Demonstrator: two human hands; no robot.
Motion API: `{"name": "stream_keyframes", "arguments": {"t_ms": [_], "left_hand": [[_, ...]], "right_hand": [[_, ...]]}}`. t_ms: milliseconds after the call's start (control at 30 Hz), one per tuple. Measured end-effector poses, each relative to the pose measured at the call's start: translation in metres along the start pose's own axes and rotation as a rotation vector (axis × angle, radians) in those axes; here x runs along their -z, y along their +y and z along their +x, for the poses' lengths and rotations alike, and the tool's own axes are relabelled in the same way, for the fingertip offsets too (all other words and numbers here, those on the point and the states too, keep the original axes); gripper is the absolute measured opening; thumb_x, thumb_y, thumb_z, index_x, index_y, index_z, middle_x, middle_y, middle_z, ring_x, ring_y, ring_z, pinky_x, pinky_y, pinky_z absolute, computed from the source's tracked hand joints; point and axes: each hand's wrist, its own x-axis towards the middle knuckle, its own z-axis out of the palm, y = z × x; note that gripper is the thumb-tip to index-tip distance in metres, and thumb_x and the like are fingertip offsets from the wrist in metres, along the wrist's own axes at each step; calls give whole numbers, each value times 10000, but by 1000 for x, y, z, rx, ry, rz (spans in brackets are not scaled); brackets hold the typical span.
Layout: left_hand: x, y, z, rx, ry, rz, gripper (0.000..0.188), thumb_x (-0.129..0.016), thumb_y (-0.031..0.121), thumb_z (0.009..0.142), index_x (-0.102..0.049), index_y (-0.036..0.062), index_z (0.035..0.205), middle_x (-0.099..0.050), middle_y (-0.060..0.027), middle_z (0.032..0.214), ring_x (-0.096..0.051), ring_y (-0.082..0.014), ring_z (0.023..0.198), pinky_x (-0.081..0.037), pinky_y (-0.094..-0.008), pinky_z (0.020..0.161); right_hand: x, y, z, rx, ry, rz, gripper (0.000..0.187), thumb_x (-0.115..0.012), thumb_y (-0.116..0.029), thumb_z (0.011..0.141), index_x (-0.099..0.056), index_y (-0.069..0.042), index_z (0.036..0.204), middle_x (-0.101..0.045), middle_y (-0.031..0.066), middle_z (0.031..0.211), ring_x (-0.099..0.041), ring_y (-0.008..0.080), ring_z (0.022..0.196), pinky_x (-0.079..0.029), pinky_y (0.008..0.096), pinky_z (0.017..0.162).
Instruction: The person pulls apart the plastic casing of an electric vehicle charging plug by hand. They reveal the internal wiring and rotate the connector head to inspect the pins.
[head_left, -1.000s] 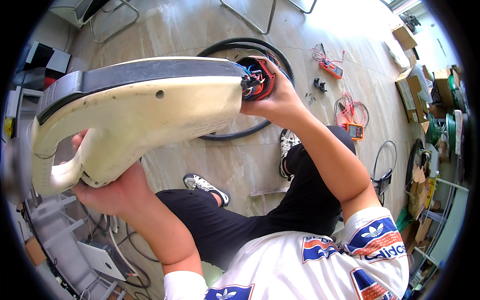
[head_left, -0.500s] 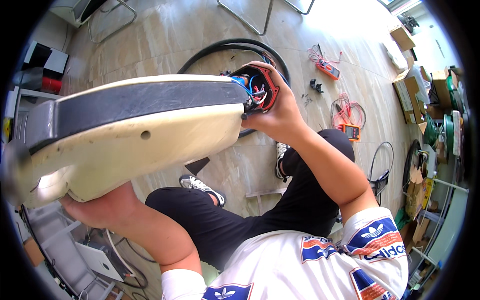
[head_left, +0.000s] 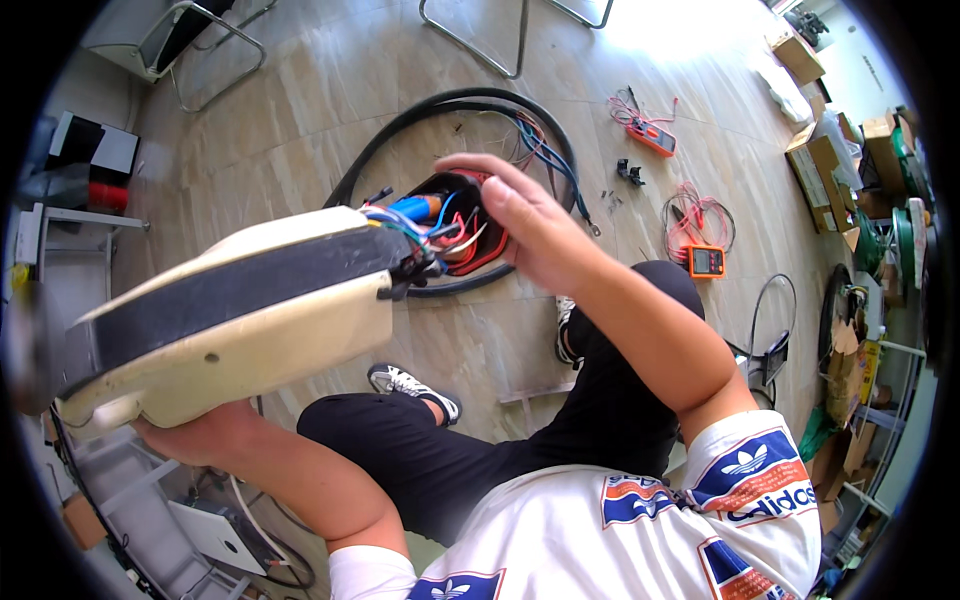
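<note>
A large cream housing with a black band is held up at the left, tilted with its wired end to the right. From below, my left hand supports it; the fingers are partly hidden beneath it. My right hand curls around a black end piece with a red rim, thumb on its near side. Blue, white, red and yellow wires run from the housing's end toward the end piece. Among them is a blue cylindrical part. A black fitting sits at the housing's lower right corner.
A thick black cable lies coiled on the tiled floor, loose wires at its end. Two orange meters with leads and a small black clamp lie to the right. Boxes line the right wall; metal chair legs stand ahead.
The housing has moved left and down, away from the coil. A gap has opened between it and the red-rimmed end piece, exposing more wires. My right hand has shifted slightly left and down.
</note>
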Motion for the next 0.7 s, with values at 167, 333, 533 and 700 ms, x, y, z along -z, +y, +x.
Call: {"name": "stream_keyframes", "arguments": {"t_ms": [167, 333, 533, 700], "left_hand": [[6, -9, -4, -106, -58, 158, 577, -330, 451, 1008, -540, 44, 1360, -606, -173, 1314, -626, -342, 1168, -515, -543, 988], [38, -21, -8, 6, -497, -70, 586, -338, 476, 983, -564, -23, 1192, -627, -196, 1118, -659, -336, 1048, -549, -500, 938], [40, -29, -14, -99, -520, 78, 556, -337, 433, 987, -556, -45, 1168, -627, -158, 1084, -654, -293, 1017, -521, -439, 965], [51, -20, 6, 232, -803, -382, 431, -440, 386, 967, -548, 41, 1201, -592, -91, 1211, -576, -267, 1149, -420, -496, 1055]], "right_hand": [[-13, -5, -10, -44, 206, 46, 555, -533, -501, 1006, -492, -39, 1310, -624, 83, 1123, -665, 136, 971, -601, 360, 784], [1, -15, 6, -140, 302, 101, 477, -503, -481, 1032, -564, -42, 1206, -666, 62, 1041, -682, 106, 895, -585, 275, 744], [27, 3, 11, 9, 253, -73, 533, -495, -494, 1032, -596, 19, 1137, -656, 62, 961, -622, 98, 846, -525, 261, 755], [23, -8, 2, 134, 159, -167, 491, -450, -403, 1071, -554, 45, 1244, -668, 114, 1107, -645, 123, 991, -536, 267, 884]]}}
